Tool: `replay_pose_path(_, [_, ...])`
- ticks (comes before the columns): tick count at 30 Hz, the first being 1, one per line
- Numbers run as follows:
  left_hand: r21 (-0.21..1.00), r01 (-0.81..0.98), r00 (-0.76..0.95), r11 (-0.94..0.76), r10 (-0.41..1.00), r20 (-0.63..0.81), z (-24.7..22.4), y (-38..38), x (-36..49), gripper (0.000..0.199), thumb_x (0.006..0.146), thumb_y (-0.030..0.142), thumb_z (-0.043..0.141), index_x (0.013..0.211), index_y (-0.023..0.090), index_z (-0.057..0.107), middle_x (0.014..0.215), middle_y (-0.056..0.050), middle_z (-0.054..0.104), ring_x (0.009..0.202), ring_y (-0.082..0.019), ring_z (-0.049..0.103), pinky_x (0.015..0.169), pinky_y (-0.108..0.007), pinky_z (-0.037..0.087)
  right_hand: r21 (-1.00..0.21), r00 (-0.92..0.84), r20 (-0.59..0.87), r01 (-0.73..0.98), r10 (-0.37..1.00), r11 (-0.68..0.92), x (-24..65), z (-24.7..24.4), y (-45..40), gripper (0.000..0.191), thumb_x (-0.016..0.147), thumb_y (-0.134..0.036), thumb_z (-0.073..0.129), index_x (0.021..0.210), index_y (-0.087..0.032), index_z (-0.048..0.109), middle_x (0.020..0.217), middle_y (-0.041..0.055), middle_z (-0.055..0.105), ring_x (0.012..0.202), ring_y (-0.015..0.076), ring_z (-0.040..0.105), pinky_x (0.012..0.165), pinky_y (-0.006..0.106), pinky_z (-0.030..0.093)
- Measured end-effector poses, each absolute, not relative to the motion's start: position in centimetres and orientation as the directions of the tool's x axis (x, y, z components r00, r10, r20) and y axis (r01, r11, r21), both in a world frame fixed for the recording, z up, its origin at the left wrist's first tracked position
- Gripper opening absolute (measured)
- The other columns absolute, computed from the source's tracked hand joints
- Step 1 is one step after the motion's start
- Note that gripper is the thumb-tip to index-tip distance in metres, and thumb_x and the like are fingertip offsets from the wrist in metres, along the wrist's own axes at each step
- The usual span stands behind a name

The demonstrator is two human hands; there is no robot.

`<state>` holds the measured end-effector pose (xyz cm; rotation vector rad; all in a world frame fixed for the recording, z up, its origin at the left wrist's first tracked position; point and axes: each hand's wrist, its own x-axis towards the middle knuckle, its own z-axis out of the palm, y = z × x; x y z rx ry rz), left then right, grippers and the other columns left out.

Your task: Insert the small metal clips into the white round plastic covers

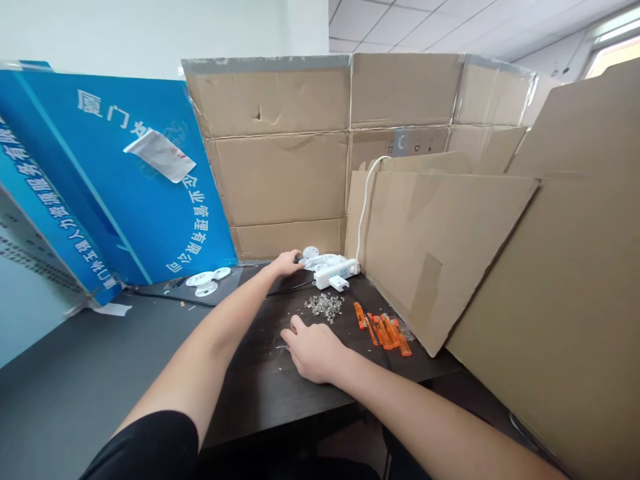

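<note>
My left hand (289,263) reaches to the back of the dark table, its fingertips at the edge of a cluster of white round plastic parts (325,261). Whether it grips one of them is too small to tell. Nearer to me, my right hand (313,347) rests low over the tabletop with its fingers bent together; a thin, light sliver shows by its fingertips. Just behind that hand lies a pile of small metal pieces (325,305). A white power strip (336,273) with a plugged-in adapter (339,284) sits behind the pile.
Several orange plastic pieces (389,332) and a black cable lie right of the pile. More white discs (205,281) lie at the left. Cardboard panels (290,173) and a blue board (130,200) stand around the table's back and sides.
</note>
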<state>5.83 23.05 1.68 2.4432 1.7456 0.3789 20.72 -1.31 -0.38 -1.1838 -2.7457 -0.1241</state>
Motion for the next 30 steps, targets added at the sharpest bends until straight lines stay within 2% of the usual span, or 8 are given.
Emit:
replay_pose_path(7, [0.332,0.911,0.214,-0.246,0.968,0.131,1.4,23.5,7.7,0.066,0.076,0.043,0.077,0.131,0.012,0.058,0.127,-0.019,0.069,0.119,-0.033,0.066,0.100,-0.038,0.051,-0.044,-0.684,0.173,0.713,0.708,0.700,21.2,-0.4,-1.1,0.030,0.101,-0.035,0.044,0.118,-0.018,0.062,0.122,0.0140,0.060,0.076,0.0229,0.070,0.065,0.041,0.056])
replay_pose_path(10, [0.345,0.909,0.183,-0.233,0.968,0.173,2.4,21.8,5.4,0.074,0.076,0.043,0.076,0.139,0.010,0.053,0.128,-0.020,0.067,0.123,-0.035,0.062,0.106,-0.042,0.047,-0.170,-0.639,0.184,0.728,0.747,0.665,22.7,0.5,-0.3,0.045,0.098,-0.038,0.051,0.140,-0.022,0.053,0.123,0.0133,0.061,0.085,0.0247,0.070,0.073,0.041,0.055])
replay_pose_path(12, [0.378,0.891,0.171,-0.251,0.957,0.234,2.9,19.6,3.5,0.071,0.079,0.043,0.071,0.140,0.011,0.052,0.128,-0.018,0.065,0.124,-0.035,0.060,0.108,-0.045,0.045,-0.265,-0.503,0.220,0.794,0.836,0.548,24.7,1.3,0.8,0.054,0.095,-0.040,0.057,0.146,-0.022,0.050,0.129,0.0140,0.060,0.096,0.0273,0.069,0.077,0.040,0.054])
replay_pose_path(15, [0.578,0.715,0.232,-0.393,0.913,0.335,2.9,14.0,0.9,0.059,0.077,0.038,0.069,0.130,0.015,0.058,0.124,-0.014,0.065,0.111,-0.029,0.065,0.101,-0.046,0.051,-0.328,-0.304,0.235,0.869,0.923,0.370,27.8,2.5,2.7,0.038,0.096,-0.038,0.056,0.129,-0.022,0.066,0.123,0.0117,0.065,0.103,0.0268,0.067,0.081,0.036,0.051])
replay_pose_path(19, [0.790,0.372,0.528,-0.488,0.811,0.252,1.8,5.4,-1.2,0.056,0.078,0.031,0.070,0.130,0.021,0.051,0.127,-0.011,0.065,0.112,-0.024,0.066,0.102,-0.045,0.053,-0.276,-0.326,0.127,0.895,0.937,0.349,29.0,2.9,3.8,0.025,0.092,-0.030,0.062,0.112,-0.025,0.076,0.108,0.0080,0.073,0.092,0.0241,0.069,0.075,0.033,0.048])
replay_pose_path(21, [0.762,0.394,0.602,-0.514,0.771,0.209,1.3,2.6,-1.7,0.053,0.081,0.032,0.071,0.130,0.022,0.053,0.134,-0.011,0.063,0.121,-0.025,0.063,0.109,-0.046,0.048,-0.211,-0.371,0.103,0.898,0.923,0.385,27.9,2.5,3.7,0.022,0.093,-0.030,0.061,0.106,-0.025,0.078,0.106,0.0081,0.075,0.092,0.0249,0.069,0.074,0.033,0.048])
replay_pose_path(25, [0.571,0.589,0.619,-0.572,0.773,0.136,0.9,0.9,-2.8,0.054,0.082,0.034,0.072,0.132,0.023,0.057,0.138,-0.011,0.062,0.129,-0.030,0.056,0.113,-0.050,0.041,-0.083,-0.365,0.058,0.926,0.929,0.369,24.9,1.6,3.6,0.027,0.095,-0.037,0.058,0.094,-0.019,0.079,0.105,0.0131,0.075,0.092,0.0291,0.071,0.074,0.036,0.050])
replay_pose_path(30, [0.483,0.626,0.666,-0.612,0.742,0.077,1.0,1.1,-3.7,0.092,0.079,0.039,0.075,0.158,0.027,0.030,0.152,-0.011,0.051,0.142,-0.035,0.038,0.119,-0.055,0.030,-0.025,-0.274,0.048,0.961,0.961,0.275,23.4,1.1,3.8,0.029,0.093,-0.026,0.049,0.093,-0.015,0.077,0.104,0.0165,0.075,0.091,0.0310,0.072,0.075,0.038,0.051])
